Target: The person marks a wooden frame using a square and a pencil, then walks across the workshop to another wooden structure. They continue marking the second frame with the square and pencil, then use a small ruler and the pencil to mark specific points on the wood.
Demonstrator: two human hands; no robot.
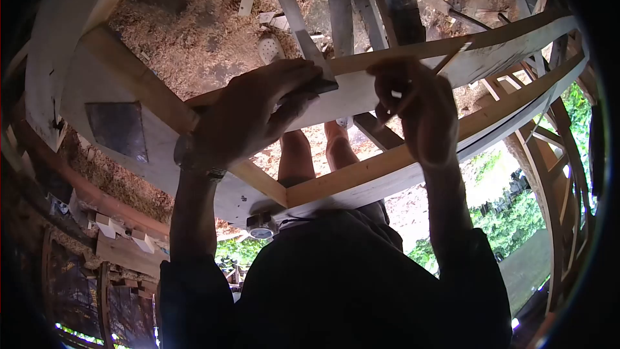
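Note:
My left hand (252, 106) is closed around the lower end of a long narrow wooden strip (294, 10), which rests at the near edge of a curved timber (361, 94). The strip's end looks dark beside my fingertips. To the right, my right hand (420, 103) is raised over the gap between this timber and a nearer curved timber (361, 171). It pinches a thin stick (454, 56) that points up and right; motion blurs the fingers. A wooden crosspiece (139, 77) passes beneath my left hand.
A dark square patch (117, 130) lies on the pale panel at left. A round gauge-like object (261, 225) sits by my waist. Wood shavings and offcuts (246, 5) cover the ground ahead. Wooden ribs (539, 168) stand at right, with greenery beyond.

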